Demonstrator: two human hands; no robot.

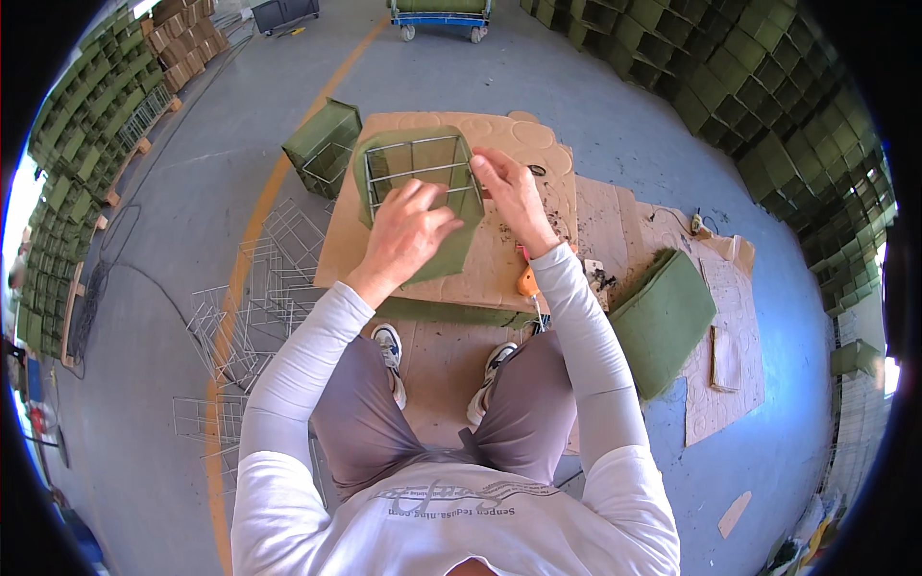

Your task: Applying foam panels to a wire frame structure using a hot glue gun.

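Observation:
A green fabric box (pixel 449 252) with a wire frame (pixel 419 176) at its open top stands tilted on a cardboard-covered work surface (pixel 519 144). My left hand (pixel 408 230) is bent over the box's near side, fingers curled at the wire and cloth; its fingertips are partly hidden. At the right upper corner, my right hand (pixel 516 192) pinches the box's rim between thumb and fingers. Below my right wrist lies an orange-handled tool (pixel 527 281) with a metal shaft. Small dark scraps are scattered on the cardboard nearby.
Bare wire frames (pixel 279 278) lie heaped on the floor at left. Another green box (pixel 325 146) stands beyond them. A folded green fabric stack (pixel 663 324) sits at right on cardboard sheets. Green boxes (pixel 711 77) are piled along both sides; a blue wheeled cart (pixel 440 18) is ahead.

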